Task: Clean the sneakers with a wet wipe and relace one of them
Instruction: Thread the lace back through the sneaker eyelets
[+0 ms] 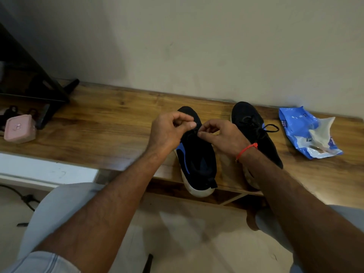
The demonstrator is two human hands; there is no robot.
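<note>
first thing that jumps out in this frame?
Both hands meet mid-frame: the left hand and right hand pinch a black lace over the left sneaker, whose white heel hangs over the front edge of the wooden shelf. The right sneaker sits beside it, lace loose. A blue wet-wipe pack lies at far right, a pink box at far left.
</note>
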